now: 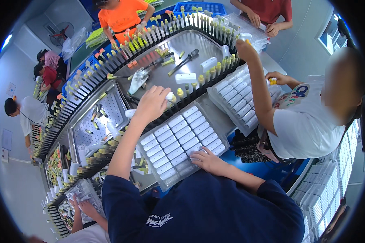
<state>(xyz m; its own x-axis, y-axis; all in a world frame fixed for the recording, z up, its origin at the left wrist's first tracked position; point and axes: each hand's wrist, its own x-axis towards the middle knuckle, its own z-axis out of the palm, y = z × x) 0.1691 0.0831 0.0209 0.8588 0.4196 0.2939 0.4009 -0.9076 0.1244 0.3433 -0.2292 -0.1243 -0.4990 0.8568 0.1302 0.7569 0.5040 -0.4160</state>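
Observation:
My left hand (151,106) reaches over the rack edge, its fingers closed on a small white plastic piece (169,96). That piece is beside an upright peg with a yellow tip (180,93). Below, a clear plastic tray (166,183) holds rows of white oblong plastic cases (175,137), each with a small dark mark. My right hand (211,161) rests at the tray's near right part, fingers apart and bent over the cases; whether it grips one is hard to see. Another white case (129,113) lies by my left wrist.
A curved rack of black pegs with yellow tips (158,34) borders a metal tray (182,38) holding loose cases and a dark tool (184,62). At right, a co-worker in white (312,125) works beside another tray of cases (233,95). Stacked trays (324,190) stand lower right.

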